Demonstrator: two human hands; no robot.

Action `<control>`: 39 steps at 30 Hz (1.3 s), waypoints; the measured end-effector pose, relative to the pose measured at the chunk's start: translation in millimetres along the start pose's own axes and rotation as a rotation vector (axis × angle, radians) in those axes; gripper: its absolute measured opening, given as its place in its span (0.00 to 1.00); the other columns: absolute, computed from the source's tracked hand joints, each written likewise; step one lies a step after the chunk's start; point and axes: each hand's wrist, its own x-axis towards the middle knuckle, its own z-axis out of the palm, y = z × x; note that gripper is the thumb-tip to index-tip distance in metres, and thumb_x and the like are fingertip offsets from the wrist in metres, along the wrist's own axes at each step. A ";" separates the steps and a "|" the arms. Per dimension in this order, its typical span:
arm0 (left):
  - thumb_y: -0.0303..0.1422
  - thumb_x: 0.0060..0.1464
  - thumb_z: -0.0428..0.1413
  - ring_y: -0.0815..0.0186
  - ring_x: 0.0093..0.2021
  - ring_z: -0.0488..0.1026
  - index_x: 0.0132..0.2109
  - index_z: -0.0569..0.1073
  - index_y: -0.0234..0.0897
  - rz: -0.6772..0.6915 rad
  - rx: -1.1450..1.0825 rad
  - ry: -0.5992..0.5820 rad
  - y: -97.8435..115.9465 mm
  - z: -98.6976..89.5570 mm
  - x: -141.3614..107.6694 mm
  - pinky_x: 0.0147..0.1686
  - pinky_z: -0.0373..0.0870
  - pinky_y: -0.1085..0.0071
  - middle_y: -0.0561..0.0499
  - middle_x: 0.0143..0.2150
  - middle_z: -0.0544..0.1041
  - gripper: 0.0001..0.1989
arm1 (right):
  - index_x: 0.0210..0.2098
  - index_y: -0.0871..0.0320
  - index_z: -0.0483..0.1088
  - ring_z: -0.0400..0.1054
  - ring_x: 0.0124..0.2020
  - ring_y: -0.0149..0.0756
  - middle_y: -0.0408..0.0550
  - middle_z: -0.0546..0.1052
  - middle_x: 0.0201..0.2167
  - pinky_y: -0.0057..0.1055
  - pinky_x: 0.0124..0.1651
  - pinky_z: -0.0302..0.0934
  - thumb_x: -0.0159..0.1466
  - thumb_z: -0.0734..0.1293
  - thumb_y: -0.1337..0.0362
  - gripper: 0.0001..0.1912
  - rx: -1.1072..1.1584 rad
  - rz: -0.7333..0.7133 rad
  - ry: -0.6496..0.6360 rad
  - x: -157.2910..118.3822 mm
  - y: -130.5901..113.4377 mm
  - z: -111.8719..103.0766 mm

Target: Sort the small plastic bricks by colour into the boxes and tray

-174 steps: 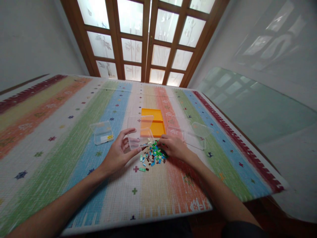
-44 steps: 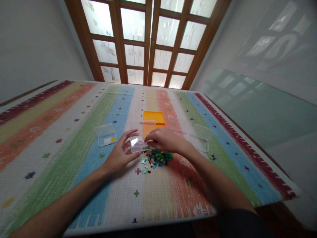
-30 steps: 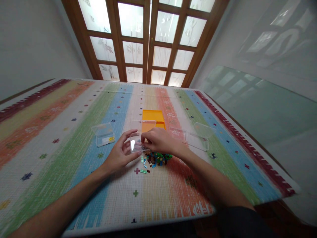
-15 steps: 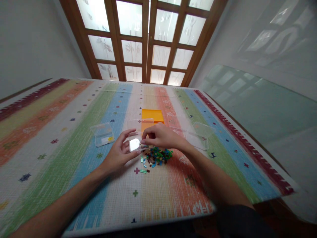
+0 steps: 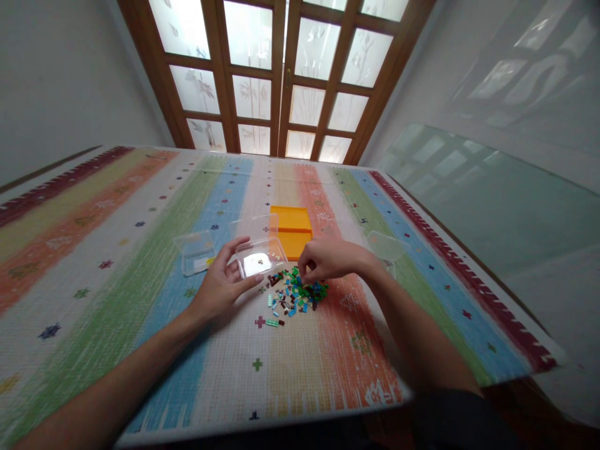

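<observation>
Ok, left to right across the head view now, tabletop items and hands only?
Clear box with yellow bits → left hand → clear box in that hand → pile of small bricks → right hand → open clear box.

This looks like a room in a home — most likely a dining or living room. A large table wears a tablecloth (image 5: 234, 375) in coloured stripes, printed with small crosses, snowflake shapes and little animals. Beyond its far edge stand wood-framed doors (image 5: 280, 75) with frosted panes, etched with bamboo and other plants and bright with light. Plain pale walls (image 5: 60, 75) rise on both sides — the right one carries a glossy greenish panel (image 5: 492, 194) that reflects the panes.
</observation>
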 end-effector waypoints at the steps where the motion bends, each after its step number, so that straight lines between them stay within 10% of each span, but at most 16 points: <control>1: 0.32 0.46 0.72 0.57 0.51 0.81 0.61 0.68 0.48 0.008 0.009 0.007 -0.3 -0.8 0.6 0.56 0.80 0.51 0.44 0.66 0.71 0.37 | 0.35 0.59 0.84 0.64 0.22 0.28 0.43 0.78 0.23 0.27 0.29 0.51 0.58 0.71 0.72 0.08 -0.040 0.037 -0.001 4.6 -0.6 3.3; 39: 0.34 0.45 0.72 0.60 0.49 0.80 0.60 0.66 0.46 0.015 0.072 0.057 0.9 -4.9 3.0 0.57 0.78 0.51 0.44 0.66 0.69 0.37 | 0.40 0.61 0.83 0.66 0.27 0.29 0.46 0.81 0.30 0.25 0.33 0.55 0.62 0.69 0.73 0.10 -0.046 -0.081 0.040 34.5 0.2 21.9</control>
